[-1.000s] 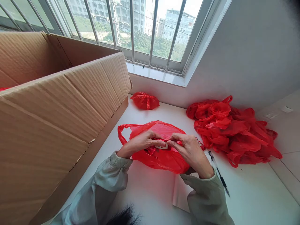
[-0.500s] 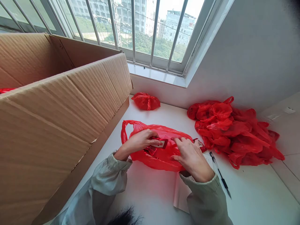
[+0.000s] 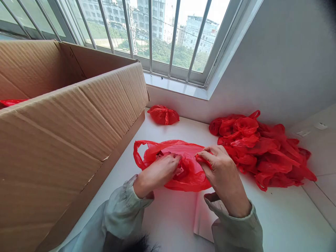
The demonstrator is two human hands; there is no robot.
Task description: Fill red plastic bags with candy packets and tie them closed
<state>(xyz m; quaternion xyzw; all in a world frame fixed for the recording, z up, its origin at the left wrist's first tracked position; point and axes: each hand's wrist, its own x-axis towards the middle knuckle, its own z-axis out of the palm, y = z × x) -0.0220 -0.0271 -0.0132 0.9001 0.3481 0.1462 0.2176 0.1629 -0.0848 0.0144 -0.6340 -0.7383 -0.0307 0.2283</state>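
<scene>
A red plastic bag lies on the white table in front of me, with one handle loop sticking out to the left. My left hand is closed over the bag's mouth, its fingers pushed into the plastic around small red and white contents. My right hand pinches the bag's right edge between thumb and fingers and lifts it slightly. Both of my sleeves are pale green.
A large open cardboard box fills the left side. A tied red bag sits near the window wall. A heap of loose red bags lies at the right. White paper lies under my right wrist.
My left hand has pushed the small white and red item deeper into the bag. My right hand went from lying flat on the bag to pinching its right edge. The pen is now hidden.
</scene>
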